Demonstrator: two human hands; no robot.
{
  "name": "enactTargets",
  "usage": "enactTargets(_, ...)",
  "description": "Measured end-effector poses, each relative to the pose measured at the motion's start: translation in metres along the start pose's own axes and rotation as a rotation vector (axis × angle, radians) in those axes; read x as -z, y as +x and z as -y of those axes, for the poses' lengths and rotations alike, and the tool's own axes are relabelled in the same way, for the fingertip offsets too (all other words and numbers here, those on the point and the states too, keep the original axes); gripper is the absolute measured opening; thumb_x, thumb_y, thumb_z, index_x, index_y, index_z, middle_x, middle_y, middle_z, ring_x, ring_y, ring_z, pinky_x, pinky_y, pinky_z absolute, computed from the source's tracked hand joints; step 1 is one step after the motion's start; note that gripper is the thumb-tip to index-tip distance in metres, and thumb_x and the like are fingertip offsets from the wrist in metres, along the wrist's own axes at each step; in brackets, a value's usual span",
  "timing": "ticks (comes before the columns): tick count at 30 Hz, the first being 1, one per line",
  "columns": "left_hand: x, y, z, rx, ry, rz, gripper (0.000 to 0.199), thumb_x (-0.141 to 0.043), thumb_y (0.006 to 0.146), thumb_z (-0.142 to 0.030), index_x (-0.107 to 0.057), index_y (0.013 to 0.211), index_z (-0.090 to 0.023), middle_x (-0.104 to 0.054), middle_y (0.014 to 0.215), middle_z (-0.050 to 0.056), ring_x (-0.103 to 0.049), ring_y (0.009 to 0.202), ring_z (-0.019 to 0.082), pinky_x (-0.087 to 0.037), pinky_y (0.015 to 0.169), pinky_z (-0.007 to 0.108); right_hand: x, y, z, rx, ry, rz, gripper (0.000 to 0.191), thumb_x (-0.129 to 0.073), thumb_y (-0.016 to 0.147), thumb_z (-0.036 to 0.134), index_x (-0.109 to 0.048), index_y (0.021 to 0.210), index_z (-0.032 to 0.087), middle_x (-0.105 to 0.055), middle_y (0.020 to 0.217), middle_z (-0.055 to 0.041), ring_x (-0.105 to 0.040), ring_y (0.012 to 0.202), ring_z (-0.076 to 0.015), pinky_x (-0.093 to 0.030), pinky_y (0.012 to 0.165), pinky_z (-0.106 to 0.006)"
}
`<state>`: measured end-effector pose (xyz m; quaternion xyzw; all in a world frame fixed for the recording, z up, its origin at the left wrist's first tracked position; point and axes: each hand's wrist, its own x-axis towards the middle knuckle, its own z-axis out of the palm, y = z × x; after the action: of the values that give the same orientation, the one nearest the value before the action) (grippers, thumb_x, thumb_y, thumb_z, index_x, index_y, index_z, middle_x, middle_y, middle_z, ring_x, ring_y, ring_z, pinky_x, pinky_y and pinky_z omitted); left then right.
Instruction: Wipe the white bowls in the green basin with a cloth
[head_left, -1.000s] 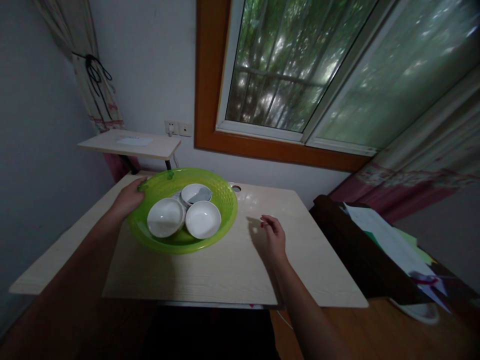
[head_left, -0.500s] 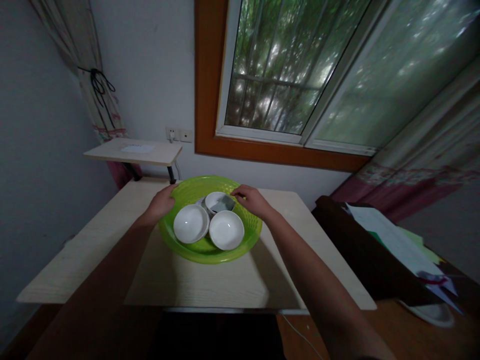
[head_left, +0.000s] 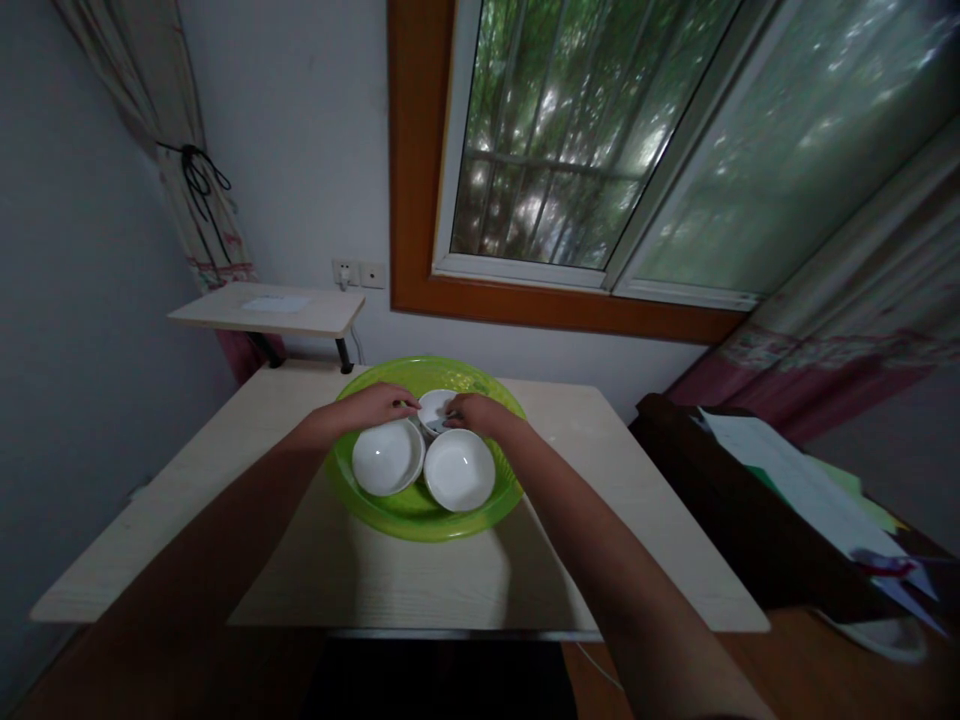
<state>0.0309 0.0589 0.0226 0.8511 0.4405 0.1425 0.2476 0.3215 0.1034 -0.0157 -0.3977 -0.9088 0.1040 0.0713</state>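
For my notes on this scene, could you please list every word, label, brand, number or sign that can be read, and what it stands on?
No text can be read.
Sheet on the shelf: faint marks, too small and blurred.
Papers at far right: any writing is too blurred.
Bowls and basin: none seen.

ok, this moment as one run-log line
left hand: at far bowl | right hand: at far bowl, grip unclear | green basin: on table, holding white bowls
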Motion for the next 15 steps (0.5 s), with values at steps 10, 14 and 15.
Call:
enactTargets(10,-0.018,0.002,0.028,0.058,-0.125,0.146,0.038,-0.082,0.078,-0.054,-0.084,0.098,-0.022,-0.087,0.104,0.008,-0.077,0.101,0.031,-0.059,0.097,0.041,-0.005,-0.005,-0.004,-0.065,-0.121,-0.051,0.036,-0.093,0.092,0.032,-0.088,0.127,0.023,-0.083,0.130,-0.0144,-0.077,0.119,-0.0348,-0.056,0.101,-0.037)
enactTargets(14,-0.022,0.001,0.032,0.075,-0.135,0.150,0.035,-0.075,0.085,-0.049,-0.082,0.092,-0.015,-0.084,0.091,0.007,-0.073,0.094,0.028,-0.057,0.091,0.037,0.003,-0.009,0.001,-0.111,-0.245,-0.040,0.023,-0.090,0.094,0.037,-0.091,0.112,0.023,-0.082,0.122,-0.0153,-0.073,0.116,-0.0350,-0.053,0.098,-0.039)
enactTargets(15,-0.022,0.000,0.032,0.088,-0.139,0.154,0.036,-0.074,0.088,-0.048,-0.083,0.094,-0.014,-0.084,0.091,0.007,-0.073,0.094,0.027,-0.057,0.090,0.036,0.005,-0.011,0.003,-0.117,-0.271,-0.036,0.020,-0.088,0.095,0.038,-0.091,0.107,0.023,-0.081,0.119,-0.0162,-0.072,0.116,-0.0359,-0.053,0.098,-0.040)
